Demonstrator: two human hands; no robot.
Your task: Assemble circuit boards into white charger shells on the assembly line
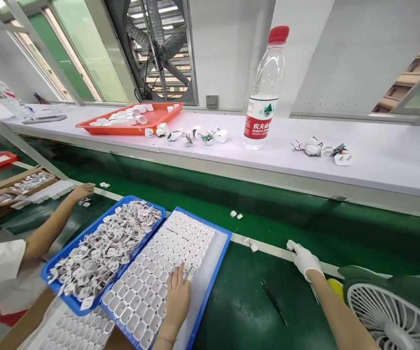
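My bare left hand [178, 294] reaches over a blue tray [210, 301] lined with rows of open white plastic housings [147, 291]. Its fingers are bent, with one white housing [192, 273] at the thumb side; the grip is partly hidden. A white glove covers my right hand [306, 260], stretched out over the green belt's near edge. Its fingertips are pinched on a small white part [290, 245], whose exact shape is hard to make out. Black tweezers [273, 302] lie on the green table between my hands.
A second blue tray [58, 257] is heaped with wired white plug parts. Small white pieces [252, 244] lie along the green belt [202, 204]. A fan [388, 311] stands at right. On the shelf are a bottle [264, 92] and an orange tray [162, 116]. A co-worker's hands [80, 192] work at left.
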